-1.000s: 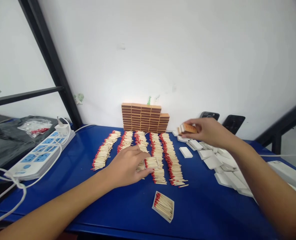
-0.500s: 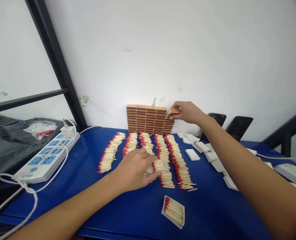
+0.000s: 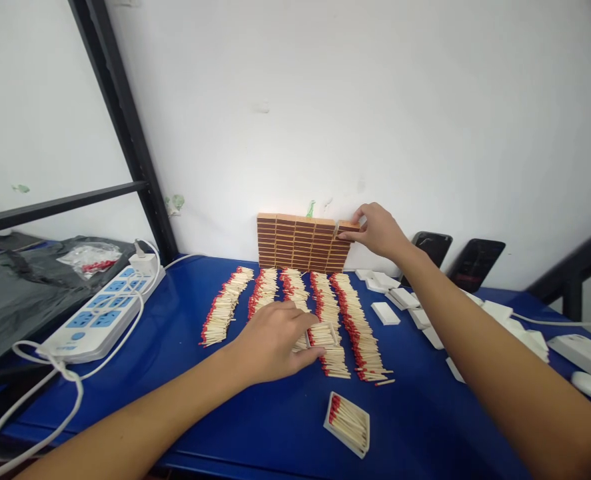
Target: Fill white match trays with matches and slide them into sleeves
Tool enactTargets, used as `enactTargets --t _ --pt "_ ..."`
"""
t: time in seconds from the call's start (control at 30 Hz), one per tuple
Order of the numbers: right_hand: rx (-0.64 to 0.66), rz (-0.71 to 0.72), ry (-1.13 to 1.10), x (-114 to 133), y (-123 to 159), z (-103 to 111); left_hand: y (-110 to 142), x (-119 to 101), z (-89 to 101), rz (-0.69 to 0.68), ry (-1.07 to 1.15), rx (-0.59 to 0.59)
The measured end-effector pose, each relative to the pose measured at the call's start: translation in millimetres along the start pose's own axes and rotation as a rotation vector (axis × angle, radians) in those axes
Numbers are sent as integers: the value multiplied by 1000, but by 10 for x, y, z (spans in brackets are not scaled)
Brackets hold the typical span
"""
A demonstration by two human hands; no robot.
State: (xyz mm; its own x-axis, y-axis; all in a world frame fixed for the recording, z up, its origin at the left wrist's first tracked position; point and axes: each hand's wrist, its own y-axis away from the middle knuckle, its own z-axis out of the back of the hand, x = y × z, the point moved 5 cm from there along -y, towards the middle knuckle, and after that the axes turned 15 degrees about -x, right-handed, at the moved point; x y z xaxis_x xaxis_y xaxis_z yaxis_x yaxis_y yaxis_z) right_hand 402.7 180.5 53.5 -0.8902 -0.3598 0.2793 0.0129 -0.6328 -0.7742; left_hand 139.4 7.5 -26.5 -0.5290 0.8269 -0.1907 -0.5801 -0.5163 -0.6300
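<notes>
My left hand (image 3: 280, 340) is closed on a white matchbox tray (image 3: 322, 335) filled with red-tipped matches, held above the rows of loose matches. At the back, my right hand (image 3: 378, 230) pinches a brown matchbox (image 3: 348, 226) at the top right end of a stacked wall of matchboxes (image 3: 295, 241). That stack stands against the white wall. Several rows of matches (image 3: 362, 327) lie side by side on the blue table (image 3: 255, 427). Nearer to me, a second filled matchbox tray (image 3: 348, 425) rests on the table.
Several white trays (image 3: 386, 313) lie scattered on the right, partly behind my right forearm. Two dark phones (image 3: 476, 263) lean on the wall. A power strip (image 3: 95, 320) with looping white cables lies at left, beside a black plastic bag (image 3: 35, 293) and a black metal frame (image 3: 125, 127).
The view has shifted slightly. The matchbox in my right hand has come to sit level at the stack's top right end. My left hand still holds its tray.
</notes>
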Motion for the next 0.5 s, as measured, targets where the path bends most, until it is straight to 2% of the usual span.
enactTargets --t 0.2,0.4,0.5 --pt "-20 -43 -74 -44 98 -4 2 2 -3 4 -5 3" --pt "-57 -236 -125 -165 203 16 -6 10 -3 30 2 13" --pt "-59 -254 -139 -168 231 -13 -5 10 -8 34 -8 23"
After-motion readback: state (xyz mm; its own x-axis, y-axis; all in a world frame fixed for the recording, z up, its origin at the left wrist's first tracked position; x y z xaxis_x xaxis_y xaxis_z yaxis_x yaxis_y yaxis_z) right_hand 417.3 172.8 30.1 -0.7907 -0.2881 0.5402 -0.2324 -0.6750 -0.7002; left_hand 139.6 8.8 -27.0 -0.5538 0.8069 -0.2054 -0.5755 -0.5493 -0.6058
